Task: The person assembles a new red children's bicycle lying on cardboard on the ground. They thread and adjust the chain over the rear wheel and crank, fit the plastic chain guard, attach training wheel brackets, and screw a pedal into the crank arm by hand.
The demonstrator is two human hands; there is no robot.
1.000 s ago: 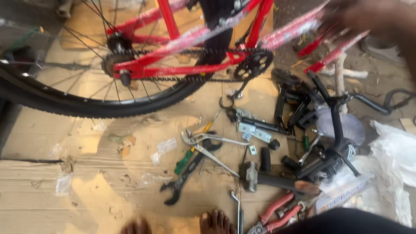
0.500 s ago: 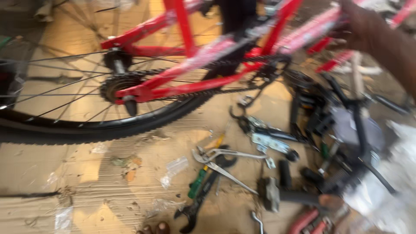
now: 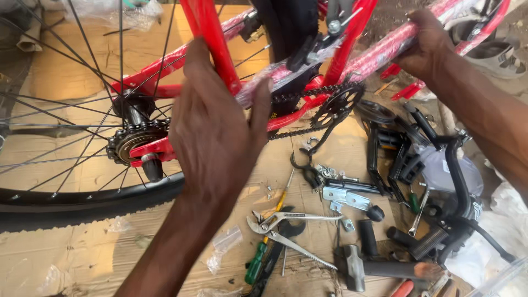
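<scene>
A red bicycle frame [image 3: 206, 27] lies over flattened cardboard [image 3: 71, 176], its tubes partly wrapped in clear plastic. My left hand [image 3: 217, 129] grips a wrapped red tube near the seat area, just right of the rear wheel [image 3: 82, 203] and its sprocket [image 3: 129, 143]. My right hand [image 3: 426, 47] is closed around another wrapped red tube at the upper right. The chainring [image 3: 338, 104] and chain hang between my hands.
Tools lie on the cardboard below: silver pliers [image 3: 291, 231], a green-handled screwdriver [image 3: 256, 264], a hammer [image 3: 363, 267], metal brackets [image 3: 344, 195]. Black bicycle parts and handlebars [image 3: 440, 176] pile at the right, beside white plastic wrapping [image 3: 509, 220].
My left hand has come into view and taken hold of the frame. The view has moved closer to the bicycle, and my right hand now clasps the upper right tube.
</scene>
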